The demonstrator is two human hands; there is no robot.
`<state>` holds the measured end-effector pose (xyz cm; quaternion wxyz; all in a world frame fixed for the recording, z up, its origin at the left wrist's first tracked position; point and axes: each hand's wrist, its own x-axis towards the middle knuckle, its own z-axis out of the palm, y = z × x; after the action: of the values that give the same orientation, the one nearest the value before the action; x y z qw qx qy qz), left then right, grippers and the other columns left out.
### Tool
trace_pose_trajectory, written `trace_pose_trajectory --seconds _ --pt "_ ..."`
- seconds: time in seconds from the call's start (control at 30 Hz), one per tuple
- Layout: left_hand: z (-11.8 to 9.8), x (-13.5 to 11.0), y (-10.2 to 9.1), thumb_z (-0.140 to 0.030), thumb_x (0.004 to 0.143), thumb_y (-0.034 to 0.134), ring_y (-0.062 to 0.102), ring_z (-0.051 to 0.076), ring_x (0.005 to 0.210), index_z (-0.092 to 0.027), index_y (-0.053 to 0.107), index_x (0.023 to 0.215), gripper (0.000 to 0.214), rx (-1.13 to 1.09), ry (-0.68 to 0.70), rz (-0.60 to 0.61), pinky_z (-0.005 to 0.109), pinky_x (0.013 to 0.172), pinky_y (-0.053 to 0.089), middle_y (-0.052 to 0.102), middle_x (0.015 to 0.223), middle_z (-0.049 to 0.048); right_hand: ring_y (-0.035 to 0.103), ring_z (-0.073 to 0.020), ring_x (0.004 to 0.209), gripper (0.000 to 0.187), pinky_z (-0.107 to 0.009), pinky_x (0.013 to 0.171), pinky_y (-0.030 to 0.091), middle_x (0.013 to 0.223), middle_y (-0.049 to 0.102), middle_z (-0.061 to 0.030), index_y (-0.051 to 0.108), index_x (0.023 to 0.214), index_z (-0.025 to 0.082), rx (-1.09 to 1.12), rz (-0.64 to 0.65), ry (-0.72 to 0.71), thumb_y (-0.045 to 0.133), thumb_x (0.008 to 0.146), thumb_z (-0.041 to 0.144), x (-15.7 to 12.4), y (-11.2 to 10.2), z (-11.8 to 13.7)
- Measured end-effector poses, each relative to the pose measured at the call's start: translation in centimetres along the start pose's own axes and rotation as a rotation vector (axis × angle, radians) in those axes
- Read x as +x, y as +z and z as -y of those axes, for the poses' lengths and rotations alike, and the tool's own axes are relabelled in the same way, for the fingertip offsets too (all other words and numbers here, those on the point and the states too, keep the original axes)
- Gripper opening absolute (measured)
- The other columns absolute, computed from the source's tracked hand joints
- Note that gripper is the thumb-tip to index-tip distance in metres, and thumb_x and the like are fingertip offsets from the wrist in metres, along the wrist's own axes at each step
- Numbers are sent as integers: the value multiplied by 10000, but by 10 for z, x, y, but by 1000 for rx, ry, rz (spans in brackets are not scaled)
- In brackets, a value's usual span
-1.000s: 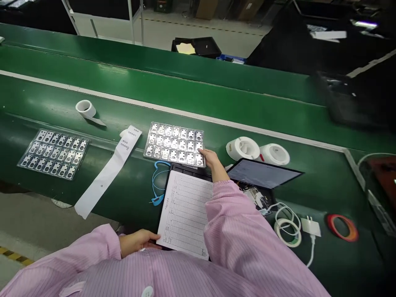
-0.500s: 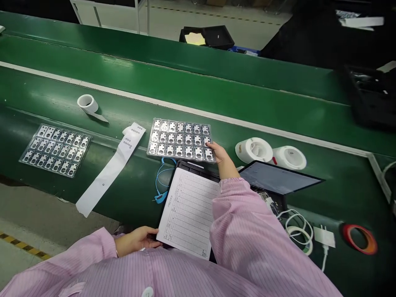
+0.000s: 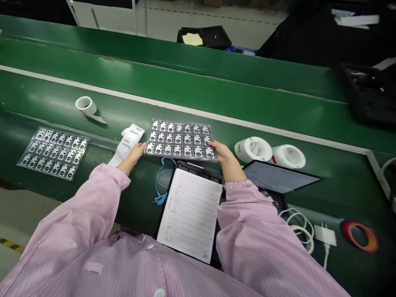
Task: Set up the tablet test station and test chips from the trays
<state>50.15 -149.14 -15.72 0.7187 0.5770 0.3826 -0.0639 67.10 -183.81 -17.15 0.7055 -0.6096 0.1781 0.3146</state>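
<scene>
Between my two hands is a clear plastic tray (image 3: 178,157) filled with rows of small silver-and-black metal parts. My left hand (image 3: 136,153) grips its left front corner, fingers partly hidden at the edge. At the right edge, my right hand (image 3: 222,152) has its thumb on top and the other fingers out of sight beneath. Below the tray lies a printed form sheet (image 3: 190,214) on a black tray (image 3: 184,166). A white paper strip with rows of small circles (image 3: 131,138) lies partly behind my left forearm.
A second filled plastic tray (image 3: 54,152) and a white tape roll (image 3: 86,106) lie left. To the right are two white rolls (image 3: 253,149), (image 3: 288,156), a tilted dark screen (image 3: 280,176), a charger (image 3: 324,236) and red tape (image 3: 359,236). A blue strap (image 3: 161,199) lies beside the form.
My left hand has left the form sheet's lower left edge and moved up to the tray's left corner. My right hand stays on the tray's right edge.
</scene>
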Motion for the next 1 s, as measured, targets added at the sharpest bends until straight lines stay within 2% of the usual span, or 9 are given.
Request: trace_pose_trajectory --seconds 0.07,0.13,0.23,0.33,0.4,0.5,0.67,0.83,1.0 --pt "-3 16 8 -346 901 581 611 157 779 -115 631 930 238 -5 -47 39 334 744 488 660 896 60 623 -184 560 123 -350 586 571 646 652 -25 564 871 169 1 -2 -14 596 763 121 -4 3 -2" --pt "0 21 9 -309 907 578 607 140 736 -114 627 938 203 -30 -72 70 313 700 500 653 876 45 638 -190 601 135 -345 611 572 659 657 -20 566 880 178 7 -11 -52 603 760 128 -10 7 -5" --pt "1 15 5 -234 900 579 603 127 718 -118 614 983 146 -87 -45 117 283 666 500 649 866 35 659 -194 688 185 -334 668 570 723 679 -5 576 917 205 26 -31 -138 640 748 164 -26 14 -10" --pt "-9 -4 -1 -205 889 578 585 112 674 -124 611 990 133 -135 2 158 254 632 476 654 831 34 673 -209 784 246 -334 716 567 807 700 -7 588 948 219 50 -21 -251 681 721 213 -51 19 -10" --pt "-18 -24 -5 -210 862 612 568 102 650 -135 617 975 136 -167 44 180 235 616 456 657 808 24 677 -222 846 283 -337 748 565 847 711 -16 599 959 220 58 -4 -317 701 696 241 -75 22 -7" --pt "-28 -67 -13 -236 799 683 563 99 647 -148 631 956 187 -215 93 220 223 614 448 655 789 6 678 -249 921 359 -348 783 568 924 726 -32 631 977 230 31 -14 -353 743 638 271 -125 26 -6" --pt "-15 -147 -41 -311 695 772 577 99 638 -160 624 980 355 -276 82 292 216 595 451 647 799 5 678 -306 984 468 -418 816 591 1130 701 -53 683 1020 293 -36 -211 -337 793 569 355 -224 35 -25" --pt "9 -216 -81 -391 628 812 565 87 590 -153 607 949 449 -286 45 386 199 544 413 634 763 -5 698 -358 891 470 -500 727 615 1199 668 -89 699 996 403 -92 -421 -193 791 539 469 -326 56 -81" --pt "13 -265 -108 -411 600 834 568 96 590 -138 616 953 497 -266 65 507 205 554 395 645 732 0 694 -375 869 451 -535 634 608 1305 606 -50 678 998 485 -63 -526 -112 732 560 576 -407 73 -145"
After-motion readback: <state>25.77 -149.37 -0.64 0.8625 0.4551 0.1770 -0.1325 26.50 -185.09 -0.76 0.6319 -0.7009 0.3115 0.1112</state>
